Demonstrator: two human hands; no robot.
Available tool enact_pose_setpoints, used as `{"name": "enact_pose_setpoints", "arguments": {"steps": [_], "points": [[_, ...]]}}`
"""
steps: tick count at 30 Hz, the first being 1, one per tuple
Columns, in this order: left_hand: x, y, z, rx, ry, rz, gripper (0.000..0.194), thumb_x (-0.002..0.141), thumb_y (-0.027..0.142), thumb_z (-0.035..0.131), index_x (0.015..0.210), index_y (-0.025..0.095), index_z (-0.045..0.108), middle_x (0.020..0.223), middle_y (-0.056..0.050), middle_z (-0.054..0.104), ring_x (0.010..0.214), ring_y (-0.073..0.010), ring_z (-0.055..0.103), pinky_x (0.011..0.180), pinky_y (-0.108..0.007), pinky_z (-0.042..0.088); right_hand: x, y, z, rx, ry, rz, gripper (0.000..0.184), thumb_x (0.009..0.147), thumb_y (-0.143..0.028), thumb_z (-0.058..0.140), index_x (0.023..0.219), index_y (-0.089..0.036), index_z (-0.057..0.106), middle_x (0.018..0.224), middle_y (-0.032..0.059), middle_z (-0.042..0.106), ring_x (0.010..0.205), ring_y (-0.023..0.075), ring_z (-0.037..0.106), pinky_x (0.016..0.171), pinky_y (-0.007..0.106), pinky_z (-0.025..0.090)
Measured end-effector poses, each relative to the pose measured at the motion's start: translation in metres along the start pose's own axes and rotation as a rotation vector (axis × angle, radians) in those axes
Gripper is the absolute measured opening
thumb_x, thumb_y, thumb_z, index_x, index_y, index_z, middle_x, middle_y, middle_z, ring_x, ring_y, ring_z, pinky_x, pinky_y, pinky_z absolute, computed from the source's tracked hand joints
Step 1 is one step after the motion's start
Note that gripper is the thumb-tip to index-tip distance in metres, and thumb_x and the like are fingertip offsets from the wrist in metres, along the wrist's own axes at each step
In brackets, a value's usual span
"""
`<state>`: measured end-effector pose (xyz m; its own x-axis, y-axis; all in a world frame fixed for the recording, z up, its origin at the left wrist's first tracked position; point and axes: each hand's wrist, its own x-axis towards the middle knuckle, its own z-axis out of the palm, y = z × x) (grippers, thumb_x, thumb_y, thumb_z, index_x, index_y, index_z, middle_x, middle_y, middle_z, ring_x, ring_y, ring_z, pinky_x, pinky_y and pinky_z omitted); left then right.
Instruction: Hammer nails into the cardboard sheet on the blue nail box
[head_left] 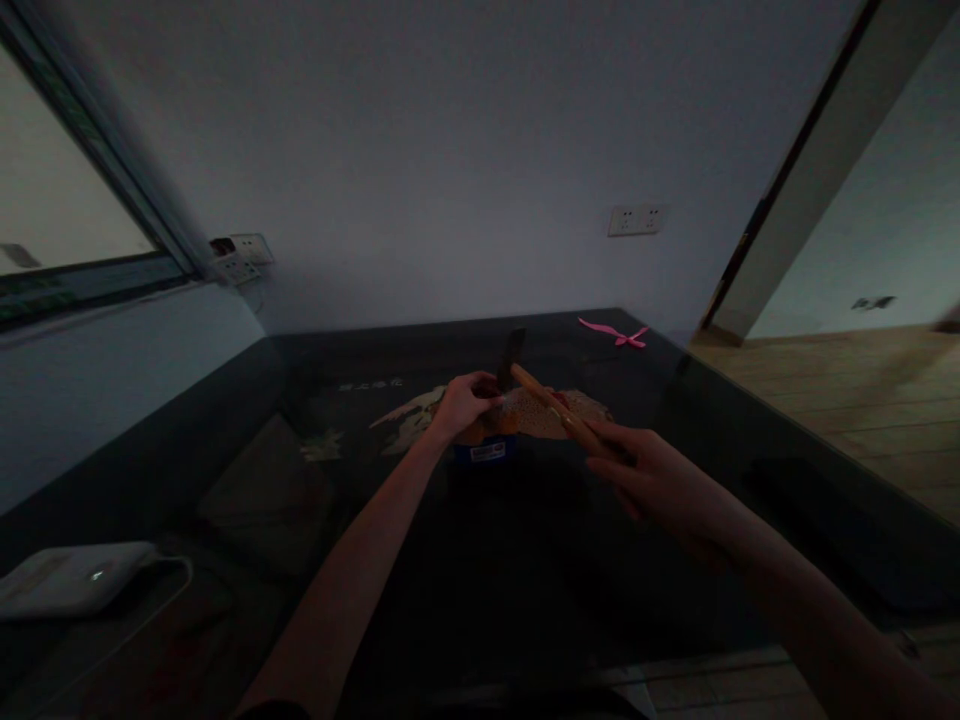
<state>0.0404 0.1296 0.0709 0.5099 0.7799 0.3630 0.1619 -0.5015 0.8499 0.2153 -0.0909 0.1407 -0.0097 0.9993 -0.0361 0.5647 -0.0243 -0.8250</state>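
Note:
In the head view, my right hand [637,462] is closed round the wooden handle of a hammer [551,405]. Its dark head stands upright at the far end of the handle, right beside the fingers of my left hand [471,398]. Those left fingers are pinched together just under the head; what is between them is too small and dark to make out. Below them sits a small blue and orange-brown box [487,450] with a white label on its near side. The left hand partly hides the box's top.
A dark glossy table [465,560] with a printed landscape reaches the wall. A pink ribbon-like strip [626,338] lies at the back right. A white device [82,578] with a cable is at the left front, and a dark flat object [832,520] lies at the right.

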Motion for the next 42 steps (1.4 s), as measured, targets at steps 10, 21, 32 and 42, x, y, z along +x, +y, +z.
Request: {"name": "enact_pose_setpoints", "arguments": {"steps": [10,21,32,42], "points": [[-0.002,0.006,0.002,-0.011,0.020,-0.041,0.027,0.061,0.015,0.072,0.086,0.012,0.062,0.081,-0.005,0.069,0.074,-0.0160,0.065,0.071,-0.028,0.052,0.000,-0.006,-0.002,-0.027,-0.014,0.013,0.037,0.081,-0.027,0.050,0.115,-0.013,0.052,0.053,-0.0065,0.047,0.036,0.0080,0.045,0.035,0.019,0.035],[-0.002,0.005,0.000,-0.008,-0.011,-0.027,0.025,0.062,0.013,0.071,0.086,0.013,0.061,0.080,-0.005,0.069,0.072,-0.0149,0.064,0.070,-0.027,0.052,0.000,-0.010,-0.006,-0.074,-0.023,0.016,0.040,0.079,-0.026,0.050,0.116,-0.013,0.053,0.051,-0.0061,0.049,0.037,0.0105,0.049,0.035,0.020,0.038],[0.001,-0.001,0.001,-0.041,-0.007,-0.035,0.029,0.060,0.015,0.072,0.087,0.014,0.060,0.079,-0.004,0.068,0.073,-0.0159,0.064,0.071,-0.029,0.052,-0.002,-0.013,-0.007,-0.041,-0.026,0.005,0.041,0.081,-0.025,0.049,0.120,-0.013,0.050,0.052,-0.0064,0.048,0.036,0.0080,0.046,0.034,0.018,0.036],[-0.001,-0.001,-0.001,0.005,-0.004,0.001,0.029,0.061,0.019,0.071,0.088,0.014,0.061,0.077,-0.004,0.068,0.071,-0.0151,0.063,0.067,-0.026,0.051,0.001,-0.009,-0.005,-0.046,-0.017,0.024,0.041,0.080,-0.025,0.050,0.119,-0.013,0.051,0.050,-0.0073,0.046,0.035,0.0085,0.046,0.033,0.018,0.036]]}}
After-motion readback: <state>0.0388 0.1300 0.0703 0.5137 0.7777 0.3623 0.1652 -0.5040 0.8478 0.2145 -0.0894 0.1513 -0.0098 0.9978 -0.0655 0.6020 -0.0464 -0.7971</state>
